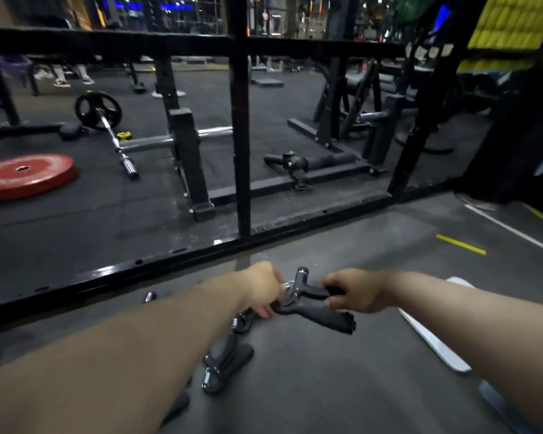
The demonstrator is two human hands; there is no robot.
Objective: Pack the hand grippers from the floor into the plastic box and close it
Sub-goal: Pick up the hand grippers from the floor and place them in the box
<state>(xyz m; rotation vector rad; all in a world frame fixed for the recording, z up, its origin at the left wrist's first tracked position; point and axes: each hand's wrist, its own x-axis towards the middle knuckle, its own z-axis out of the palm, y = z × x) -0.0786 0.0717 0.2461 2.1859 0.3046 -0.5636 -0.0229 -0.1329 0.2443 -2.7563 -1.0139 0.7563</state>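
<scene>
Both my hands hold one black hand gripper (314,303) above the grey floor. My left hand (264,289) grips its spring end, fingers curled round the lower handle near the metal coil. One of its handles is held by my right hand (355,292); the other handle points down to the right. A second black hand gripper (223,361) lies on the floor just below my left forearm. Another one (242,321) shows partly under my left hand. Part of the clear plastic box (433,343) shows at the right, behind my right forearm.
A black steel rack frame (242,120) stands right ahead, its base bar (170,255) running across the floor. Beyond lie a red weight plate (25,175), a barbell (113,133) and benches. A small dark object (149,296) lies near the bar. Yellow and white floor lines run at right.
</scene>
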